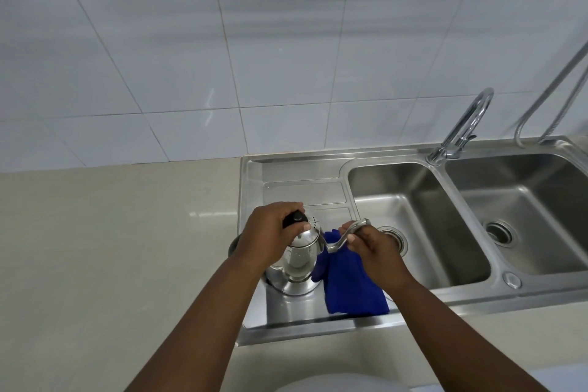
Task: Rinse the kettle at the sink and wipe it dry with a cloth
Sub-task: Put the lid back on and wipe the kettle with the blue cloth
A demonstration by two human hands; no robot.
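Observation:
A shiny steel gooseneck kettle [297, 267] stands upright on the sink's drainboard [302, 192]. My left hand [270, 232] grips its top, with fingers around the black lid knob. My right hand [370, 243] pinches the thin curved spout, which points right toward the left basin. A blue cloth [353, 289] lies flat on the drainboard under the spout and my right wrist, just right of the kettle's body.
A double steel sink has a left basin [423, 232] and a right basin [521, 200], each with a drain. The chrome tap [461, 124] rises behind them, with a hose [553, 89] at far right. Beige countertop [111, 248] spreads to the left; white tiled wall behind.

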